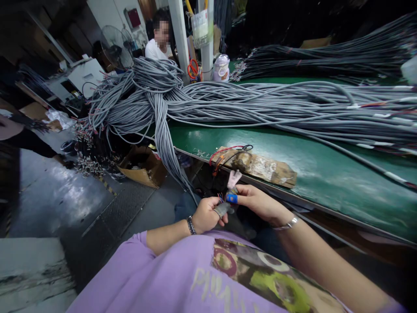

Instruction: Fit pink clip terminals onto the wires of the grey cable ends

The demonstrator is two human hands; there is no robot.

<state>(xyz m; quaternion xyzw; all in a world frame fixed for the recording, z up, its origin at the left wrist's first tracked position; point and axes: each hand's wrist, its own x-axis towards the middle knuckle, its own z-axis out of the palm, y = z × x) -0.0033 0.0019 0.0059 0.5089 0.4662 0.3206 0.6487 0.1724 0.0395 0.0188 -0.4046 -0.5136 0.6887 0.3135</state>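
Wires (220, 198) (thin) in left hand (206, 214)

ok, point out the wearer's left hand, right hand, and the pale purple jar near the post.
Left hand (206, 214): head view, middle of the hand.
Right hand (257, 201): head view, middle of the hand.
Pale purple jar (221, 71): head view, side of its body, below the lid.

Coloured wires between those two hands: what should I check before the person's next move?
1. Left hand holding the coloured wires: ok, they poke out of it.
2. Right hand close to the wires: ok.
3. Wires undamaged: cannot tell, too small.
4. Grey cables wholly on the green table: not ok, some hang over the edge.
5. Taped board on the table: ok, near the edge.
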